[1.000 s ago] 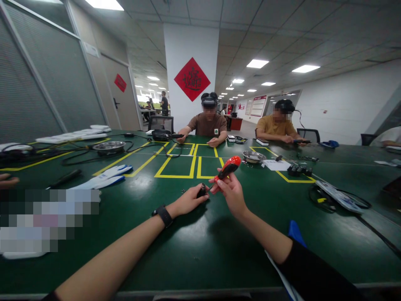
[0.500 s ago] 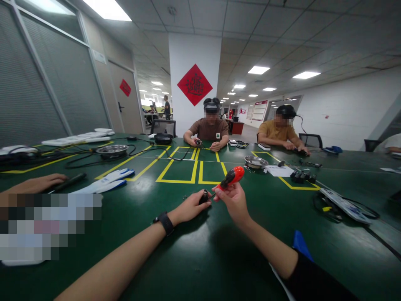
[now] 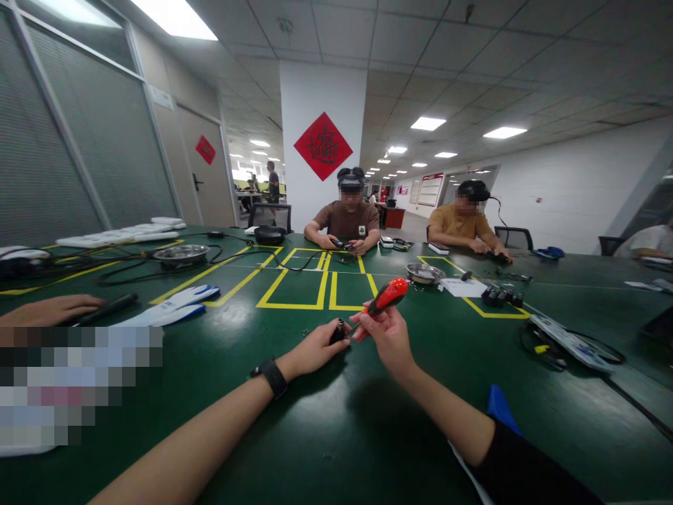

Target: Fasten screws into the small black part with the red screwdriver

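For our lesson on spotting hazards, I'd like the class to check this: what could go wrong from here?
The screwdriver points toward the left hand, so a slip might jab the fingers. The small black part is held in the left hand alone, with no clamp in sight, and could twist under pressure. The tiny loose pieces beside that hand might get brushed away.

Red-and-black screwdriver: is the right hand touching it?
Touching. The head view shows the right hand pinching the screwdriver by its handle's lower end.
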A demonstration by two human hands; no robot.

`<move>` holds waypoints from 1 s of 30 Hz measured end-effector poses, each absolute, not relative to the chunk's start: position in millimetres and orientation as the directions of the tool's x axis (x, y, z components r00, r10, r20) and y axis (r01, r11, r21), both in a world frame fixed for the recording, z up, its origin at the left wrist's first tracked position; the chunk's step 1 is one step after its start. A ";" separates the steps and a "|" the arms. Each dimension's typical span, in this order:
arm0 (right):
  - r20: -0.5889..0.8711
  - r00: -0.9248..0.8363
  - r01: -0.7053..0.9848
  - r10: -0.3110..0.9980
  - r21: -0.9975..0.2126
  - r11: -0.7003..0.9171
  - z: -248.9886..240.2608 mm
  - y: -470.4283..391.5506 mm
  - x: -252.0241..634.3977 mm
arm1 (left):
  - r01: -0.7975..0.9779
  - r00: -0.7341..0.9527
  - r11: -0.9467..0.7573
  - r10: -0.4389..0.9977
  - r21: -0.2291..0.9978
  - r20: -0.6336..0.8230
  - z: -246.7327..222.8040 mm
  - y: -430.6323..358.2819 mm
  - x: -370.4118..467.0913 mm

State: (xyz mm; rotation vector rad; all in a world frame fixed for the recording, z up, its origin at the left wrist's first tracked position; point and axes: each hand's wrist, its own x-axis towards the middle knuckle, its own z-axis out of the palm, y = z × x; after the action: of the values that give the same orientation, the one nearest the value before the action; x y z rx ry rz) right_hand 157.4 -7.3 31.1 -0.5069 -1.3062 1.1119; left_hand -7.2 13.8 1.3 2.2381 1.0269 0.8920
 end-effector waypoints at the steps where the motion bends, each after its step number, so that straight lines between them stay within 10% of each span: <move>1: 0.493 -0.107 -0.355 0.863 -0.830 0.430 31.4 -6.8 157.8 | 0.459 0.496 -0.577 0.797 0.676 0.343 1.4 13.7 -7.2; 30: 0.500 -0.139 -0.351 0.855 -0.832 0.429 31.8 -8.6 158.6 | 0.452 0.493 -0.579 0.796 0.679 0.351 3.0 12.8 -7.4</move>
State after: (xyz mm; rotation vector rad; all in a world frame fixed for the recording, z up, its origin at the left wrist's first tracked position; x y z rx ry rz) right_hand 158.6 -8.6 31.8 -0.5024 -1.3257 1.1216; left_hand -7.4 12.8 3.0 2.2329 1.0260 0.8993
